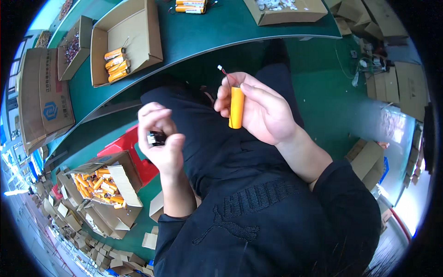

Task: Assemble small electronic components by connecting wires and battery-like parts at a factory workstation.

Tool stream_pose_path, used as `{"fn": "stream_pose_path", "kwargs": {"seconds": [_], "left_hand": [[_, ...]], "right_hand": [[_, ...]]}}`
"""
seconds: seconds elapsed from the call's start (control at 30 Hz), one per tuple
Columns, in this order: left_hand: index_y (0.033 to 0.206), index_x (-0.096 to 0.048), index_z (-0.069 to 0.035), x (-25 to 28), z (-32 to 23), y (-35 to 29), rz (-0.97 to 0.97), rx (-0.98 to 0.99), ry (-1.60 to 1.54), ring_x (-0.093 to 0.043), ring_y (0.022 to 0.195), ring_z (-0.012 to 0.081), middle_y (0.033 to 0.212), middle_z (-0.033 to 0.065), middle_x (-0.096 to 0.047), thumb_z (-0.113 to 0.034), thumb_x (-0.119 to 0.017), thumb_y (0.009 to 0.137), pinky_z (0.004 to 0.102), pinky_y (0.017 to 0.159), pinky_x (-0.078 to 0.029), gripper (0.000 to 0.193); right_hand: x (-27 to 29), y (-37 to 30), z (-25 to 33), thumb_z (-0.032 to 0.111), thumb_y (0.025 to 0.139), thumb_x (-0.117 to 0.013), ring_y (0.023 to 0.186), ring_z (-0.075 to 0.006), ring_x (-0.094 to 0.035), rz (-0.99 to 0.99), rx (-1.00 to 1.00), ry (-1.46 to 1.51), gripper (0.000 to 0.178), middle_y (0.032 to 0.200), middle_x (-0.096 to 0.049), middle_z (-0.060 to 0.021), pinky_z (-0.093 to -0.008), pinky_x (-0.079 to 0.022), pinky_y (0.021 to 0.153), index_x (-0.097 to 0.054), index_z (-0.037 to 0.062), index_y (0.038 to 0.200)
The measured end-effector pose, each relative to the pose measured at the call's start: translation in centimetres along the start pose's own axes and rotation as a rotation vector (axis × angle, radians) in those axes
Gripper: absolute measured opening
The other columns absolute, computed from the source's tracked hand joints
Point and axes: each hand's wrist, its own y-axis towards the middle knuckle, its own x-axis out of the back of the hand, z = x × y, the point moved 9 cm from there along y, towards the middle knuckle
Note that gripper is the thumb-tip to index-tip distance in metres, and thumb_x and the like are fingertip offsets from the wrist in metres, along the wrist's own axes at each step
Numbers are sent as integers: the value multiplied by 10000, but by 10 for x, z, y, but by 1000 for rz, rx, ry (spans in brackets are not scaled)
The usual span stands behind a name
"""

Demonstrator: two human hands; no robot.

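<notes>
Above my lap, my right hand grips an orange cylindrical battery between thumb and fingers, standing nearly upright. From the battery's top run thin red and dark wires that end in a small white connector. To the left and apart from it, my left hand has its fingers curled around a small glossy black object. Most of that object is hidden by the palm and fingers, so its kind cannot be made out.
On the green table, an open cardboard box holds several orange batteries; more batteries lie beyond it. A shallow box contains small white parts. At lower left, a carton full of batteries stands by a red stool.
</notes>
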Motion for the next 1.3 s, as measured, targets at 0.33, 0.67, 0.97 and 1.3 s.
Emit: {"fn": "stream_pose_path", "kwargs": {"seconds": [0.33, 0.67, 0.97, 1.3], "left_hand": [[1060, -741, -54, -66, 12, -29, 346, 192, 340, -591, 920, 192, 1183, 119, -589, -137, -857, 776, 286, 740, -501, 318], [1031, -746, -49, -76, -17, -27, 302, -168, 557, -603, 1003, 246, 1154, 114, -587, -151, -886, 756, 322, 791, -521, 324], [993, -739, -41, -57, -20, -29, 154, -194, 590, -598, 1001, 236, 1206, 126, -580, -200, -922, 713, 308, 766, -524, 371], [1003, -743, -57, -59, -19, -18, 253, -14, 369, -594, 1014, 224, 1251, 122, -581, -152, -914, 704, 277, 738, -496, 357]], "right_hand": [[-9, 2, 10, 138, 964, -453, 1198, -297, -547, 408, 291, 72, 238, 1174, -597, -137, -380, -466, 1004, -536, 103, 1185], [-14, -10, 20, 92, 887, -656, 1192, -263, -569, 150, 498, -519, 224, 1098, -641, -133, -352, -501, 950, -578, 72, 1096], [0, -9, 12, 65, 830, -821, 908, -213, -660, 180, 361, -606, 404, 1075, -641, -130, -292, -564, 825, -587, 21, 1156], [5, -9, 14, -19, 811, -791, 909, -187, -655, 201, 390, -796, 387, 1051, -620, -113, -291, -572, 844, -595, 26, 1140]]}}
